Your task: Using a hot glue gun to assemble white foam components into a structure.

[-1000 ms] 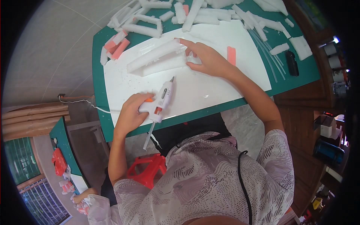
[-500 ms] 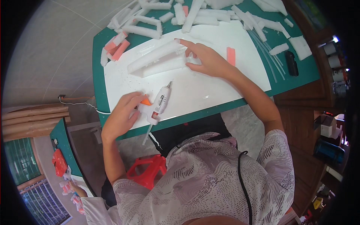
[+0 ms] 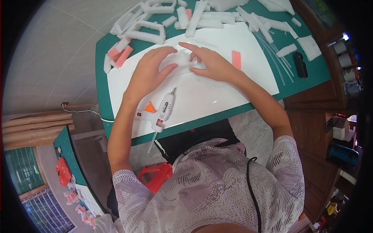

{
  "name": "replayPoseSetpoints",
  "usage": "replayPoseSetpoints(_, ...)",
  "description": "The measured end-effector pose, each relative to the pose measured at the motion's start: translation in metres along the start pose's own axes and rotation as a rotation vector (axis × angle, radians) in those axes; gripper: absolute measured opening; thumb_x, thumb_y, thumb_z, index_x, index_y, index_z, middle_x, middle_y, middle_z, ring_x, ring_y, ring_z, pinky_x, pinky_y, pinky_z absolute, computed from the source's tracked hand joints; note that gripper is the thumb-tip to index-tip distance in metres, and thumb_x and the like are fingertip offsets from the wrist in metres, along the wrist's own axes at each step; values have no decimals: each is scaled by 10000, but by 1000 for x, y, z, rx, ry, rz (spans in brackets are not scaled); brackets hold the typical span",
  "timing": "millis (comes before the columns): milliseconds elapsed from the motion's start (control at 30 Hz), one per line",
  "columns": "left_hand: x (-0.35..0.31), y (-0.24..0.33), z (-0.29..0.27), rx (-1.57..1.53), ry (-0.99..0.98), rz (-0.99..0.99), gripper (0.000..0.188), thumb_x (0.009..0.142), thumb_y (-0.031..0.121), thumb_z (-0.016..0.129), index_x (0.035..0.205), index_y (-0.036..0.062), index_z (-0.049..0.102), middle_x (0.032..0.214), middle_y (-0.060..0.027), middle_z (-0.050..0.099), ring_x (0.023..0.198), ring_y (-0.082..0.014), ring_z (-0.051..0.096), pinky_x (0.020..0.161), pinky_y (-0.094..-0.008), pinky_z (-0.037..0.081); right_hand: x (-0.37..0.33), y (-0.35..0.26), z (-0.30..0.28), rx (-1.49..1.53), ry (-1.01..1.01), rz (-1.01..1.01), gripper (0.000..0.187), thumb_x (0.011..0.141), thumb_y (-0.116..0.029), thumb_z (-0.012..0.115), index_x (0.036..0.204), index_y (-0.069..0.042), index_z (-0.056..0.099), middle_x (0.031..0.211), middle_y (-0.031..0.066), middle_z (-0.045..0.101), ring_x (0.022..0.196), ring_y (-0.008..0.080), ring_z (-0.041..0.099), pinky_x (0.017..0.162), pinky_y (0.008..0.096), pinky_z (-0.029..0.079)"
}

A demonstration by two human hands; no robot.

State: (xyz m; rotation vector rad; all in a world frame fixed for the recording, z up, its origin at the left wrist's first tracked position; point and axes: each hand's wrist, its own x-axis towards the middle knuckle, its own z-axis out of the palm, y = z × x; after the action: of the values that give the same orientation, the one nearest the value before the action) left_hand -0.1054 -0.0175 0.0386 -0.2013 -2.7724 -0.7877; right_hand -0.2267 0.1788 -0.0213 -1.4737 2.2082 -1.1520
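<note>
A white foam frame (image 3: 182, 62) lies on the white board between my two hands, its left part hidden by my left hand. My left hand (image 3: 149, 70) arches over that part, thumb and fingers curved around it. At the other end, my right hand (image 3: 211, 64) grips the frame, its index finger stretched along the top and the thumb on the near side. Nearer to me rests a white hot glue gun (image 3: 165, 106) with an orange trigger (image 3: 150, 107), a glue stick (image 3: 152, 143) poking out behind; neither hand touches it.
White foam strips and frames (image 3: 149, 33) crowd the table's far side. Pink and white foam blocks (image 3: 121, 52) sit at the far left, a pink strip (image 3: 236, 59) right of my hand. Clear glue sticks (image 3: 274, 58) and a black object (image 3: 300, 65) lie on the right.
My left hand has moved from beside the glue gun, up and across to the foam frame. My right hand stays at the frame's right end, nearly unmoved.
</note>
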Motion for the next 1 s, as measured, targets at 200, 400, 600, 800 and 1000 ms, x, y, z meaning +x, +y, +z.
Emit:
replayPoseSetpoints(200, -3, 2, 3, 64, -108, -14, 337, 849, 159, 739, 1170, 80, 672, 1216, -104, 666, 1102, -277, 633, 906, -355, 525, 1, 3, 2, -3, 2, -15, 761, 842, -132, 697, 1516, -228, 356, 1035, 94, 635, 909, 247, 564, 866, 353, 486)
replayPoseSetpoints(400, -4, -3, 12, 115, -45, 135, 283, 851, 132, 695, 1132, 105, 694, 1233, -92, 644, 1126, -296, 581, 983, -403, 441, 2, 6, 3, -2, 8, -23, 736, 842, -131, 697, 1501, -214, 380, 1035, 93, 635, 911, 244, 561, 868, 353, 487)
replayPoseSetpoints(600, -5, -6, 16, 170, -70, 145, 275, 857, 134, 685, 1131, 124, 706, 1244, -75, 641, 1131, -276, 572, 991, -394, 417, 1, 5, 3, 2, 13, -30, 715, 841, -140, 701, 1487, -208, 403, 1038, 93, 636, 911, 240, 562, 867, 352, 488)
replayPoseSetpoints(800, -4, -7, 18, 176, -68, 165, 286, 861, 119, 670, 1144, 130, 706, 1260, -69, 637, 1117, -271, 572, 987, -393, 413, 1, 8, 2, -17, 4, -23, 707, 849, -170, 700, 1485, -222, 397, 1059, 101, 654, 959, 265, 590, 878, 373, 498)
replayPoseSetpoints(1000, -5, 1, 11, 155, -104, 102, 332, 871, 119, 687, 1202, 143, 694, 1306, -70, 626, 1194, -276, 559, 1035, -392, 415, -1, 5, -1, -46, -2, -34, 706, 851, -196, 701, 1485, -222, 392, 1078, 109, 670, 1024, 289, 611, 896, 396, 507)
